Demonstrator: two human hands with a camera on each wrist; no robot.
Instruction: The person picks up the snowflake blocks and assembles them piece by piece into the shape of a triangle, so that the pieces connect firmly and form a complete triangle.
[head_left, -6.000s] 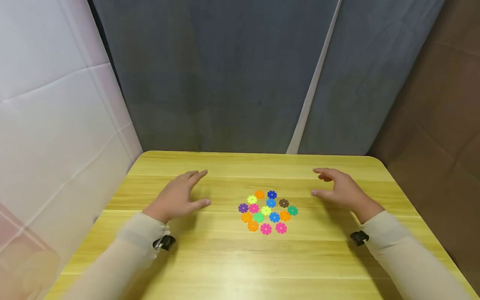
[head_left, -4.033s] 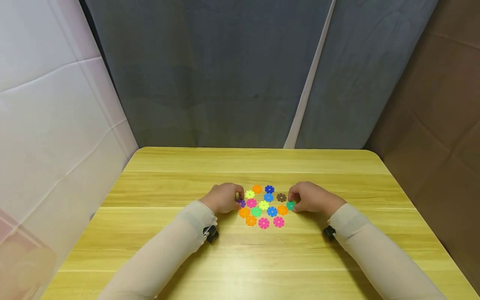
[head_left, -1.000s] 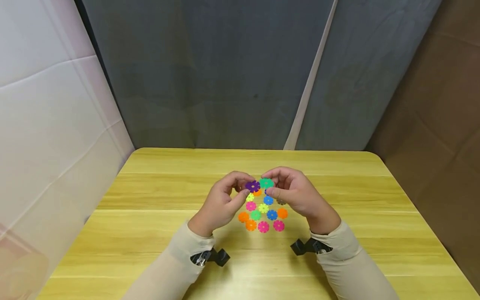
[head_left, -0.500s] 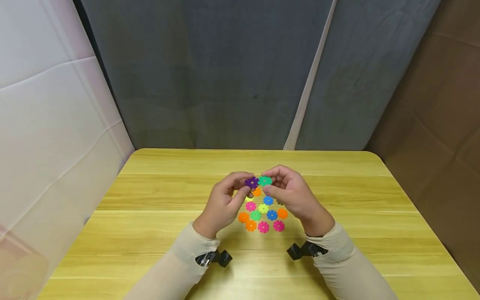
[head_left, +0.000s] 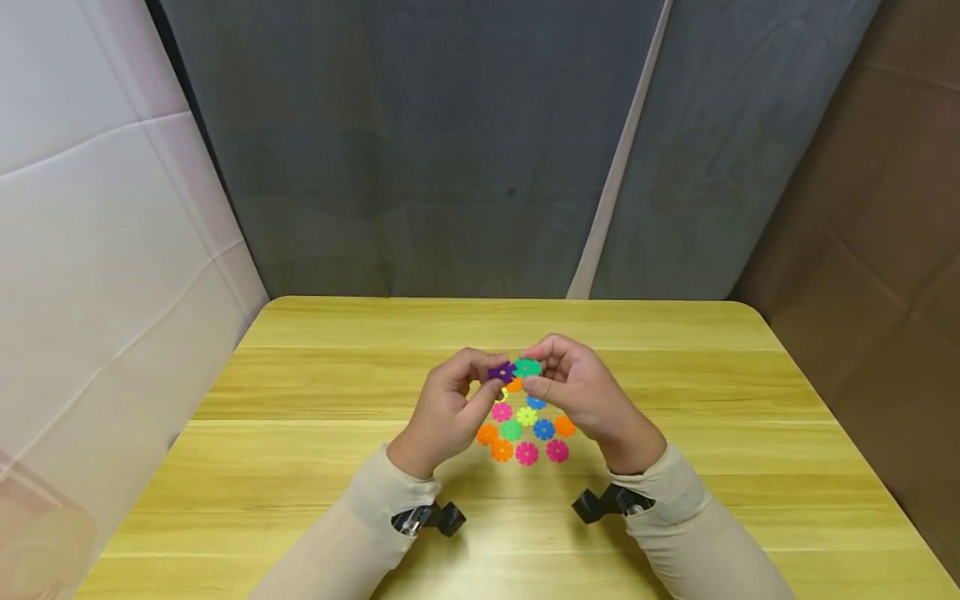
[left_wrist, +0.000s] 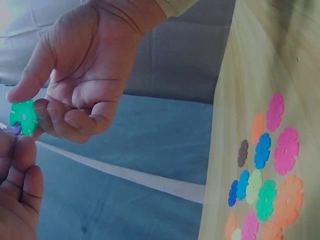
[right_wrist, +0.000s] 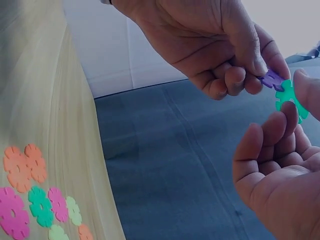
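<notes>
Purple disc (head_left: 501, 372) in left grip (head_left: 444, 411)

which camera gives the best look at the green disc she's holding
The left wrist view: the green disc faces the camera, pinched by the right hand. The right wrist view shows it partly hidden; the head view shows it small.

The person is wearing long, snug beige sleeves (head_left: 352, 533) reaching to both wrists. A small black camera (head_left: 438, 517) is sitting under each wrist, strapped over the cuff (head_left: 678, 483).
</notes>
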